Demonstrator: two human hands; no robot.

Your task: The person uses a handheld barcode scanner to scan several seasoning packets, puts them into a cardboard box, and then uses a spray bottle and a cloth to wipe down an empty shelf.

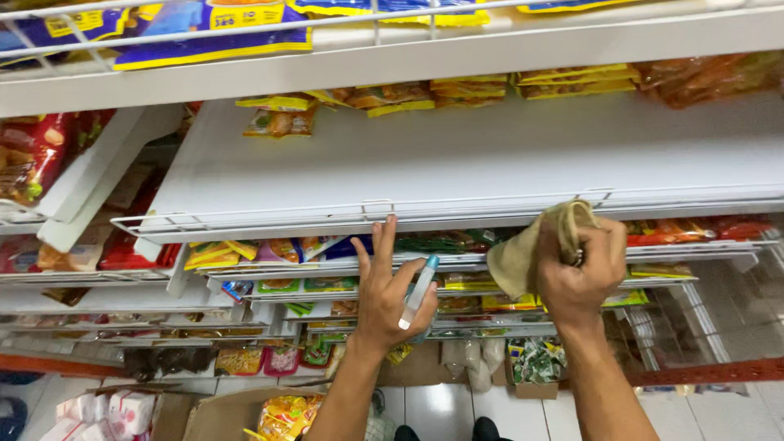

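My left hand (384,290) is raised below the front rail of a white shelf (457,159), fingers spread upward, with a small white and teal spray bottle (419,291) held between thumb and palm. My right hand (581,269) grips a crumpled tan cloth (523,253) against the shelf's front wire rail (490,208). The shelf top is mostly bare, with yellow and orange snack packets (457,91) lying along its back.
Lower shelves hold several colourful snack packets (286,253). An upper shelf carries blue and yellow bags (212,33). Red packets (33,155) sit at the left. Cardboard boxes (237,412) with goods stand on the tiled floor below.
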